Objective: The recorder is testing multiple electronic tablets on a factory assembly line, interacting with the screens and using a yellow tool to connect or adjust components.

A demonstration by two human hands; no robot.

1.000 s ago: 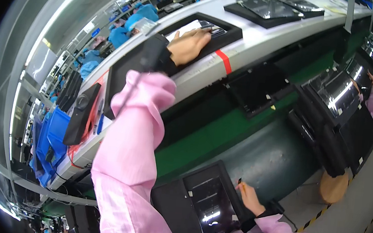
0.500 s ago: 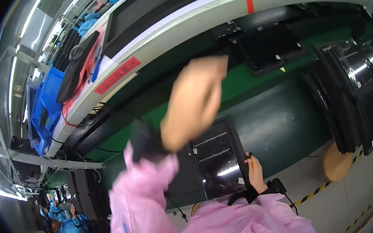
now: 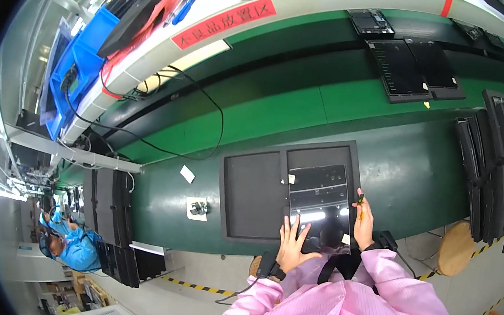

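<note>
A black two-compartment foam tray (image 3: 252,189) lies on the green bench in front of me. Its right compartment holds a glossy black panel (image 3: 318,196) with small pale stickers, reflecting a strip of light. My left hand (image 3: 295,246) rests with spread fingers at the panel's near left corner, fingertips on its surface. Beside the tray's right edge, my right hand (image 3: 365,223) is closed around a slim dark-and-yellow tool (image 3: 361,210), whose exact kind is too small to tell. Dark bands circle both wrists.
Left of the tray lie a white slip (image 3: 187,174) and a small metallic part (image 3: 198,208) on a pale square. Stacked black trays (image 3: 479,176) stand at the right, near a round stool (image 3: 458,249). More panels (image 3: 398,68) lie at the back. A cable (image 3: 221,122) loops from the shelf.
My left hand, raised and blurred over the bench before, has come down onto the panel. The view has swung left, showing more bench there. My right hand stays by the tray's right edge.
</note>
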